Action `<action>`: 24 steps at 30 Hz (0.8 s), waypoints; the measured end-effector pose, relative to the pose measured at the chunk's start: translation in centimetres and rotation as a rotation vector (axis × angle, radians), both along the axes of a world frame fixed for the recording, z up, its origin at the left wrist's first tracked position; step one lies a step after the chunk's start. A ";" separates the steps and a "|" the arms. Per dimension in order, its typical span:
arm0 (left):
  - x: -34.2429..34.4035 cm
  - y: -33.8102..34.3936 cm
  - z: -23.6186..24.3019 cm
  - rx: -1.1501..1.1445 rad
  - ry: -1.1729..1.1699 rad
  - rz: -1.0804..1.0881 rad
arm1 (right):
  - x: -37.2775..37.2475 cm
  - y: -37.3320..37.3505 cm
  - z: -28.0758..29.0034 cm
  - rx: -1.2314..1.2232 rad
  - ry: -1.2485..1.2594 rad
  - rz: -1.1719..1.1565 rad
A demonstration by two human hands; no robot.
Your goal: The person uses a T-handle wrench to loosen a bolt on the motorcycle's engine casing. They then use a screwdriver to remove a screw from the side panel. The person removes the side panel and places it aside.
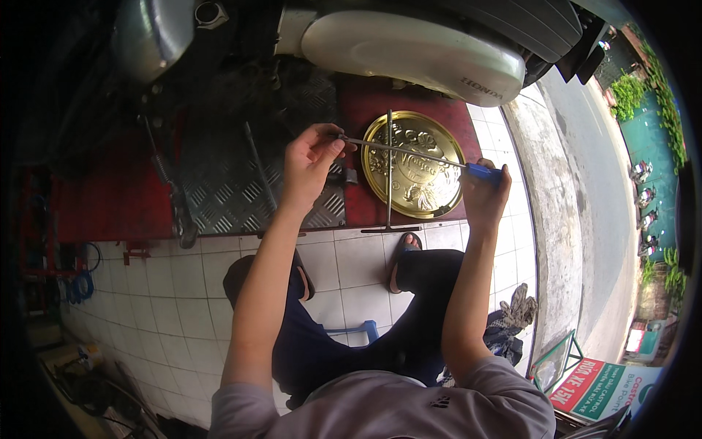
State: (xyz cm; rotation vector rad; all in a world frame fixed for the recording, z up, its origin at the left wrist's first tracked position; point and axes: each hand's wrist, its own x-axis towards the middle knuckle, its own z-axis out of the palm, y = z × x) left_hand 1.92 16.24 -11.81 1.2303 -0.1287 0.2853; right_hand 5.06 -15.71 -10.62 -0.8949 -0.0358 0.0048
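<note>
I grip the blue handle of a long screwdriver with my right hand. My left hand pinches the far end of its thin metal shaft, so it spans level between my hands. Below it a round gold embossed tray lies on a red work platform, with a T-handle wrench lying lengthwise across it. Left of the tray are a dark checker plate and another metal rod. Whether anything small sits at my left fingertips is too small to tell.
A scooter's silver side cover overhangs the platform, its stand at left. My legs straddle a blue stool on white tiles. Dark rags lie at right, near a signboard; beyond are a road and parked motorbikes.
</note>
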 end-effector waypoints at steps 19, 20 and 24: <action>-0.3 0.9 0.1 0.110 0.038 0.006 | 0.1 -1.2 -0.4 -0.067 -0.097 0.096; -0.4 1.0 0.2 0.084 0.042 -0.012 | 0.0 -1.2 -0.3 -0.085 -0.109 0.106; -0.4 1.2 0.2 -0.076 0.073 -0.075 | -0.4 -1.5 -0.4 -0.099 -0.089 0.144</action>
